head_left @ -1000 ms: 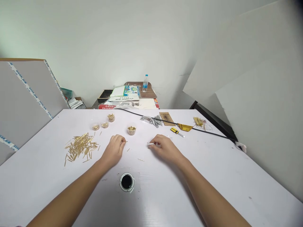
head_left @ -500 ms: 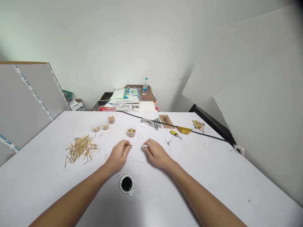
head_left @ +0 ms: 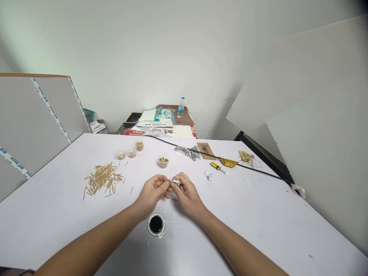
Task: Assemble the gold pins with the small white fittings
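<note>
My left hand [head_left: 154, 191] is closed in a pinch on a small brass-coloured pin, now mostly hidden between the fingers. Against its fingertips, my right hand [head_left: 186, 193] grips a small white strip [head_left: 176, 181], whose kind I cannot make out. Both hands meet just above the white table. A thin pin [head_left: 173, 198] lies beneath them, partly covered. Toward me stands a round white-rimmed pot of black liquid [head_left: 156, 224]. Beyond the hands is a clear cup of brass pieces [head_left: 163, 162].
Left of the hands spreads a pile of brass pins [head_left: 103, 178]. Three more small tubs, one a taller cup [head_left: 139, 146], stand behind it. To the right lie a yellow screwdriver [head_left: 218, 167], crumpled paper [head_left: 208, 176] and silver packets [head_left: 194, 152]. A black cable [head_left: 258, 172] crosses the back.
My hands have come together, fingertips touching, where a gap was before. The white strip has moved to the pin in my left hand. The whole view has shifted slightly.
</note>
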`<state>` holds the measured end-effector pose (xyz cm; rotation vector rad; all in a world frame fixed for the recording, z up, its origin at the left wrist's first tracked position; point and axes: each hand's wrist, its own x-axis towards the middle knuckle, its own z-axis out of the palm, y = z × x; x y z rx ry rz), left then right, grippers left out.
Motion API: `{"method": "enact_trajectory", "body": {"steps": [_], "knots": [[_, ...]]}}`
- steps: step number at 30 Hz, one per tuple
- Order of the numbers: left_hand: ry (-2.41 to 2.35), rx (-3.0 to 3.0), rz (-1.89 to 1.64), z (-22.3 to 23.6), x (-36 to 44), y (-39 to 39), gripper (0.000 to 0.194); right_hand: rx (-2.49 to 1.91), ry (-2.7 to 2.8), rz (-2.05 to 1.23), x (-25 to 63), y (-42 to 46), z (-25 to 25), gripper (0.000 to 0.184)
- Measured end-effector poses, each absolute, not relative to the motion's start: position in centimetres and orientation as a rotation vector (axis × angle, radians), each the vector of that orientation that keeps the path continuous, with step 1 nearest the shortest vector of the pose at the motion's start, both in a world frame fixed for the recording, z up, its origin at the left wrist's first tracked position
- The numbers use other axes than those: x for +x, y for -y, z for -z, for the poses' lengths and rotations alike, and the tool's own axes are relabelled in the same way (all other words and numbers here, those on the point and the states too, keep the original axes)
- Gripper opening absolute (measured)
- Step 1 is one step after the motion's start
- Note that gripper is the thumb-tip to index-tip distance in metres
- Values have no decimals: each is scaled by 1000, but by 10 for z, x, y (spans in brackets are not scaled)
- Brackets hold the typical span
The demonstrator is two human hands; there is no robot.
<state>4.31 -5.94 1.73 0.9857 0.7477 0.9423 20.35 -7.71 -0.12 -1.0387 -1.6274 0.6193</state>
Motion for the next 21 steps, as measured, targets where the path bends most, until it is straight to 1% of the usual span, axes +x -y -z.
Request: {"method": "enact_trajectory", "body": {"steps": [3, 7, 13, 21], "knots": [[-745, 1015, -937, -14, 41, 58, 45, -1023, 1635, -581, 206, 77, 0, 12], [-790, 1138, -963, -9, 36, 52, 38, -1055, 1623, -580, 211, 77, 0, 11], [-870, 1281, -977, -7, 30, 45, 36, -1162, 1606, -725, 213, 74, 4, 19], [-892, 1368, -972, -11, 26, 46, 30, -1151, 1652, -771, 212, 75, 3, 20]]}}
